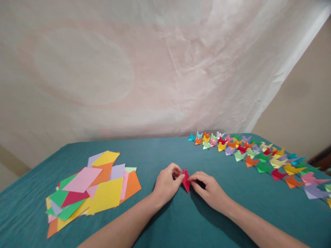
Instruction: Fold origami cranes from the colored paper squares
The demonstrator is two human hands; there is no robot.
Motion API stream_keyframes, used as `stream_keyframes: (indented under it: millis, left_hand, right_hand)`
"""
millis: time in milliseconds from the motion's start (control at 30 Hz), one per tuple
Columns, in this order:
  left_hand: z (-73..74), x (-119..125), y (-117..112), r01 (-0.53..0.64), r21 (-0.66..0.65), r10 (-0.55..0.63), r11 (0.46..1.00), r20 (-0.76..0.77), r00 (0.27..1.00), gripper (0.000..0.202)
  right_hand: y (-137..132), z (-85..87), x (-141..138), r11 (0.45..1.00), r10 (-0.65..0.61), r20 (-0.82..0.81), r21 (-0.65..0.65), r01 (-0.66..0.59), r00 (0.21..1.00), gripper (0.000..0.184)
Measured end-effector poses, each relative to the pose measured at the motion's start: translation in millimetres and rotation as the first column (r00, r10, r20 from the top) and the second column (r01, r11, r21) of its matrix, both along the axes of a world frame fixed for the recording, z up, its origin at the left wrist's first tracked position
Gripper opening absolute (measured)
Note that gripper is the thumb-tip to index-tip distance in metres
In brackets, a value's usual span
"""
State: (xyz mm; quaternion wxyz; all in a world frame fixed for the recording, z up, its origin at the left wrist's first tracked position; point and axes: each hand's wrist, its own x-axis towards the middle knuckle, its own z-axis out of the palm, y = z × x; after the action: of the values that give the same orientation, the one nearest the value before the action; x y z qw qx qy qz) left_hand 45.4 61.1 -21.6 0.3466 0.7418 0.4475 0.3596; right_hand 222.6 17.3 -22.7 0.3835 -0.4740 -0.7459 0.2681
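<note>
Paper birds (293, 169) are standing in rows at right, apparently finished; flat sheets (107, 195) are lying unfolded at left. Between them, over the desk (155, 151), my left hand (167, 184) and right hand (210, 191) are pinching a red piece (186, 182) I'm judging largely folded.

Red folded piece (186, 184), lower centre: matt paper. Sheets (107, 194), lower left: smooth, matt paper. Table cover (155, 155): dull cloth. Backdrop (155, 69), upper frame: creased, faint sheen.

Bare left hand (167, 184), bare right hand (210, 191), slim uncovered forearms (124, 225)
</note>
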Motion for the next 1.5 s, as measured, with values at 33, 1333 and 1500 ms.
stream_keyframes:
  millis: [33,1333,1500]
  left_hand:
    - [-1.0,-0.7,0.9,0.008,0.007,-0.007,1.000,-0.019,1.000,0.006]
    - [46.5,-18.8,-21.8,0.683,0.217,-0.238,0.697,-0.829,0.506,0.034]
    - [42.5,-21.5,-20.9,0.668,0.214,-0.258,0.713,-0.805,0.534,0.037]
  right_hand:
    - [0.2,0.1,0.1,1.000,0.008,0.020,0.015,-0.008,1.000,0.019]
    - [0.9,10.0,12.8,0.956,0.011,0.647,0.217,-0.198,0.762,0.023]
    - [1.0,9.3,14.8,0.949,0.010,0.667,0.227,-0.217,0.745,0.024]
